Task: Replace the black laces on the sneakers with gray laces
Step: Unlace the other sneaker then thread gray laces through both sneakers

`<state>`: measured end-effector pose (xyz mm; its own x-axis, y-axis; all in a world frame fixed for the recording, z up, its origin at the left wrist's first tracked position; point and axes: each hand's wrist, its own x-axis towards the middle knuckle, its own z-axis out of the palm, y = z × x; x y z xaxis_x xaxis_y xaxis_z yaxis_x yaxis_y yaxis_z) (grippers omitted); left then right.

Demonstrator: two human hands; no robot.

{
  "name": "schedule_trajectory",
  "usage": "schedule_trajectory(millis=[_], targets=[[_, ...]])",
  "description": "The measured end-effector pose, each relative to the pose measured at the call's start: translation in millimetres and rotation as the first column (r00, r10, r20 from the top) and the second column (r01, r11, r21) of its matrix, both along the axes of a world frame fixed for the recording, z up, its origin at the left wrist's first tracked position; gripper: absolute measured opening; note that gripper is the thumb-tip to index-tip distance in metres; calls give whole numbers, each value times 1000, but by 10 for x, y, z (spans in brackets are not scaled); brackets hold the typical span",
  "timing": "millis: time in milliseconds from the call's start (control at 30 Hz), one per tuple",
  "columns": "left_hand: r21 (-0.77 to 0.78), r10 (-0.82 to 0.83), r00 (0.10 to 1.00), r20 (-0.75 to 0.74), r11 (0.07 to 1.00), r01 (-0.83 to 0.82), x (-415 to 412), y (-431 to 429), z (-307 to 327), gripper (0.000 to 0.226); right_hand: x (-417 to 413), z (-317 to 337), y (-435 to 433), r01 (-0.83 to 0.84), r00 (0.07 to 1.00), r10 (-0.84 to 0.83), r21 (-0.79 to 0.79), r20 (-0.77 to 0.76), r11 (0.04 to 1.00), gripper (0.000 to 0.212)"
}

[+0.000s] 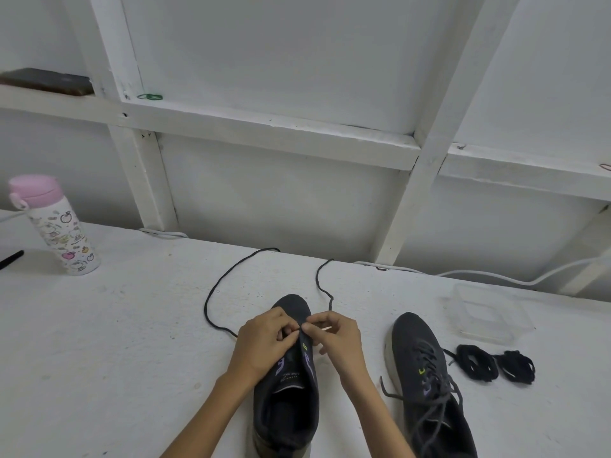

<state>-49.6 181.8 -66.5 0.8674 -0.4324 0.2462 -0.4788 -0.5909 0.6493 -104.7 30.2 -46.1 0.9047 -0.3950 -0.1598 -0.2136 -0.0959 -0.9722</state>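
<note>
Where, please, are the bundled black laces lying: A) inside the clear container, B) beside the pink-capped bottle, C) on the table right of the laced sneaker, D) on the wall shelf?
C: the bundled black laces lie on the table right of the laced sneaker, nearer than the clear container and outside it.

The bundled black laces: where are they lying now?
The bundled black laces lie on the table at the right of the head view, beside the laced sneaker, near the clear container.
</note>
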Motion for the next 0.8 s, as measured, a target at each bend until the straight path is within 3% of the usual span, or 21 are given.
schedule_trajectory(millis=[100, 167, 433, 633, 700, 767, 800], targets=[[47, -107, 994, -13, 993, 107, 58, 39, 22, 26, -10, 43, 25, -126, 990, 124, -23, -62, 992, 32], [58, -137, 991, -7, 989, 137, 82, 52, 21, 16, -7, 71, 35, -190, 976, 184, -41, -113, 981, 36], [120, -94, 994, 61, 989, 86, 73, -35, -12, 5, -33, 111, 10, -187, 974, 189, 28, -126, 982, 25], [7, -34, 999, 40, 999, 33, 95, 23, -46, 19, -74, 167, 11, -163, 980, 165, 23, -109, 986, 23], [-52, -6, 1000, -2, 999, 6, 108, 54, -58, 24, -74, 184, 32, -185, 976, 175, -68, -131, 980, 23], [-92, 5, 999, -51, 996, -10, 99, 64, -66, 25, -63, 213, 63, -224, 968, 171, -322, -185, 920, 25], [-108, 2, 998, -69, 994, -9, 92, 64, -68, 25, -49, 227, 89, -243, 965, 159, -479, -209, 843, 26]])
